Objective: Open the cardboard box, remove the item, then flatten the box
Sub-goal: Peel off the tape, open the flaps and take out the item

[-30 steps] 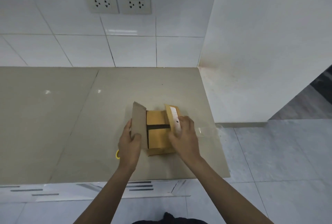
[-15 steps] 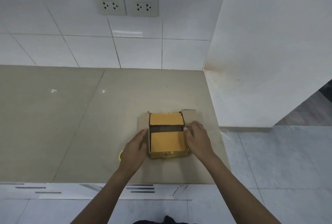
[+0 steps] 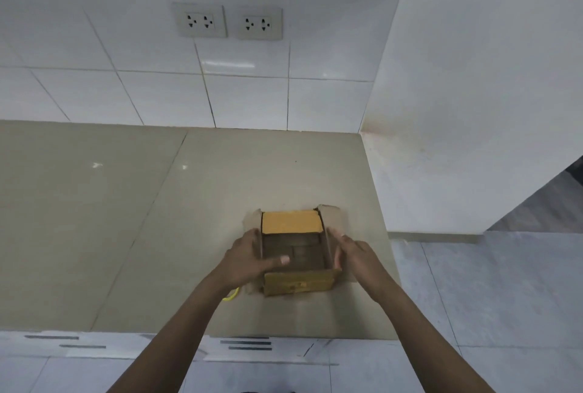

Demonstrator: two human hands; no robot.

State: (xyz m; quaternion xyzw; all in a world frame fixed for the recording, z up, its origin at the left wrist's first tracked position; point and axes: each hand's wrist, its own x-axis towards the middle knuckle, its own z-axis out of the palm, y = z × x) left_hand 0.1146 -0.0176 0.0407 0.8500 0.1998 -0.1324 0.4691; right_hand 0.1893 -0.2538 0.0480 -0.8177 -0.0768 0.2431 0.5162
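A small cardboard box [image 3: 296,287] sits on the beige counter near its right end, top open. Its far flap [image 3: 291,221] still lies over the back of the opening, and the near flap hangs outward toward me. The inside [image 3: 295,253] is dark and what lies in it is unclear. My left hand [image 3: 249,261] holds the left wall, fingers outside and thumb over the opening. My right hand [image 3: 356,258] lies against the right side flap with fingers apart, slightly blurred.
A small yellow object [image 3: 232,294] pokes out from under my left wrist on the counter [image 3: 126,219]. The counter's right edge [image 3: 383,235] is close to the box, with grey floor below. A tiled wall with two sockets [image 3: 228,21] stands behind.
The near flap, flat over the opening half a second ago, has swung outward toward me and the inside now shows. My left thumb has come over the opening.
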